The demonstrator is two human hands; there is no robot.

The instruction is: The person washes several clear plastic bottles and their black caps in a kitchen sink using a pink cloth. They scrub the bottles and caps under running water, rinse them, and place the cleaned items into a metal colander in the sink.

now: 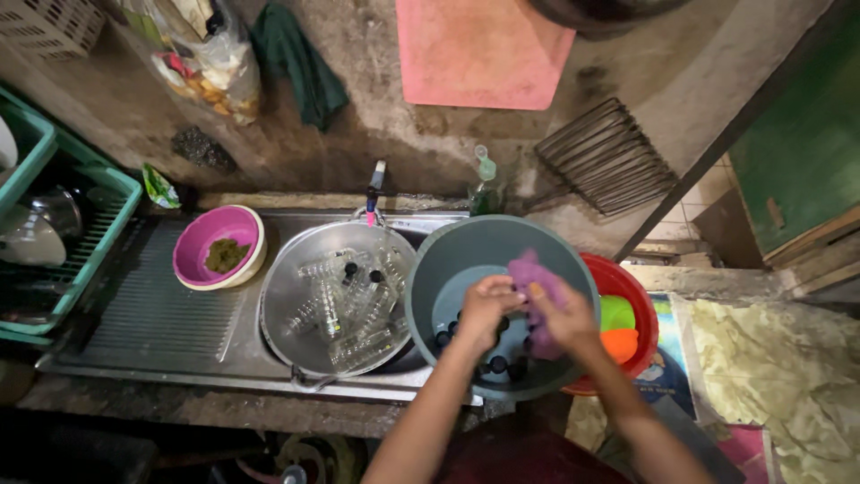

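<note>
Sink (pixel 161 323) steel spreads left; a grey basin (pixel 466 242) sits at its right end, holding small dark caps (pixel 498 363). Above them, left hand (pixel 484 309) is curled shut on something unclear, touching right hand (pixel 560 314), which clutches a purple cloth (pixel 528 269) just rightward.

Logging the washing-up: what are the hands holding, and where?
Both hands grip a purple cloth bunched between them over the grey bucket; the exact hold cannot be told.

Left on the steel sink (pixel 152 323): pink bowl (pixel 218 244) holding green scrub, metal basin (pixel 336 300) of clear bottles. Red basin (pixel 627 314) right, green crate (pixel 67 242) far left.
</note>
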